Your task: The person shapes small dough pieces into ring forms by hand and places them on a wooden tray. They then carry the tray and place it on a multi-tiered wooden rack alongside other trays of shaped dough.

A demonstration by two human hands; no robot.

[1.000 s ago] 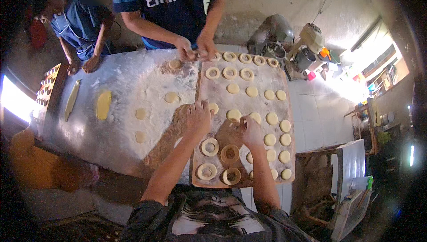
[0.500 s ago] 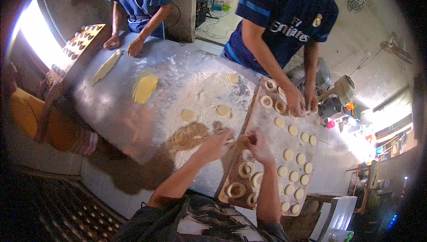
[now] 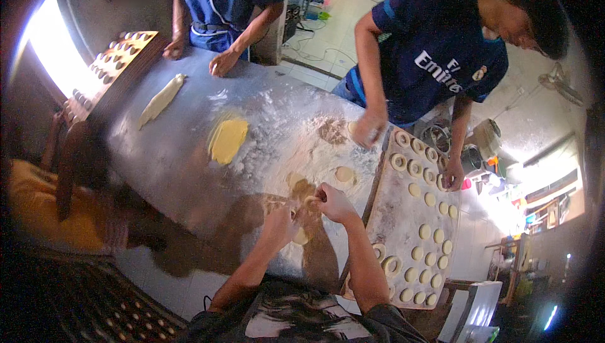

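Note:
Over the floured metal table [image 3: 170, 173], my hands are close together with fingers curled in. My right hand [image 3: 336, 204] pinches a small pale piece of dough [image 3: 311, 200]. Just left of it, my left hand [image 3: 279, 224] is closed; what its fingers hold, if anything, is hidden. A flat dough round [image 3: 300, 237] lies beside my left hand, partly covered by it. Farther off on the flour lie another dough round [image 3: 345, 174] and a shaded dough round [image 3: 295, 180].
To the right, a wooden board [image 3: 391, 217] carries several dough rings [image 3: 398, 162] and small dough discs [image 3: 425, 232]. A co-worker's hand [image 3: 370, 128] hovers by its far end. Yellow dough [image 3: 229, 141] and a long dough strip [image 3: 162, 101] lie farther left, near another co-worker's hands [image 3: 225, 62].
Both my hands have moved left, my right hand from over the board to the table. The co-worker at the board has straightened, with one hand now over the table. The view has shifted.

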